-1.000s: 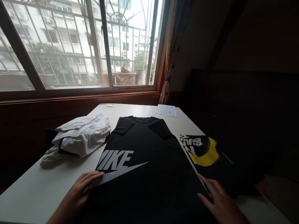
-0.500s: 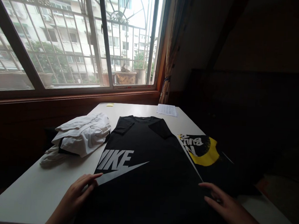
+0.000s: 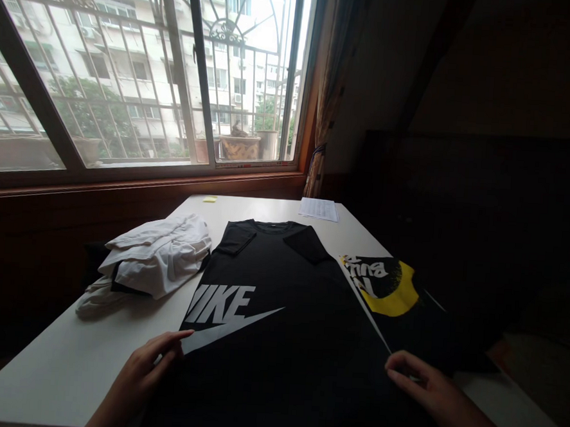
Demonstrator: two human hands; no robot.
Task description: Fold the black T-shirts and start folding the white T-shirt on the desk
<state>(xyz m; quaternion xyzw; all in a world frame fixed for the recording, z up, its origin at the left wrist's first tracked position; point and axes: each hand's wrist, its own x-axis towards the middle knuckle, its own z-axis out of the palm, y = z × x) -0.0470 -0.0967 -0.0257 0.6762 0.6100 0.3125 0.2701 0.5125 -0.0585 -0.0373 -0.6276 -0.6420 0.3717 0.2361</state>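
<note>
A black T-shirt (image 3: 275, 367) with a grey "NIKE" and swoosh print lies flat, its collar toward the window and both sleeves folded inward over the body. On its left edge rests my left hand (image 3: 148, 363), index finger stretched over the swoosh and thumb slightly apart below it. My right hand (image 3: 422, 380) pinches the shirt's right edge between thumb and index finger. Just beyond that edge lies another black garment (image 3: 390, 300) with yellow and white printing. The near end of the T-shirt fades into shadow.
A crumpled pile of white clothes (image 3: 161, 257) sits on the left of the white table (image 3: 39, 366). Paper sheets (image 3: 318, 209) and a yellow note (image 3: 210, 199) lie at the far edge. Behind stand a barred window (image 3: 144, 69) and a tied curtain (image 3: 321, 138).
My right thumb and index finger have closed together on the shirt's edge, and that hand has shifted slightly right. My left hand has barely moved.
</note>
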